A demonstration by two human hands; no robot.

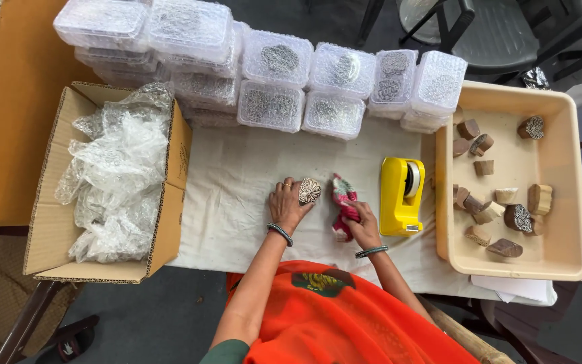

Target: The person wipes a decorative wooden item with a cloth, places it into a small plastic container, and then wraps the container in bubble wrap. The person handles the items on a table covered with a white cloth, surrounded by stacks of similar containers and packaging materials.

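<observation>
Wooden carved stamp block (309, 191) held face-up in closed fingers of left hand (288, 204) on white cloth (237, 182), right hand (364, 226) gripping red-and-white rag (343, 202) beside it; about a dozen loose blocks remaining in beige tray (560, 202), clear lidded boxes (271, 81) stacked behind, already filled.

One yellow tape dispenser (401, 195), one cardboard box (170, 202) of bubble wrap and one beige tray (560, 259) sit on the table (237, 182). The tray holds about thirteen carved wooden blocks (520, 218). Roughly a dozen clear plastic boxes (274, 57) are stacked behind; their exact number is hard to tell.
</observation>
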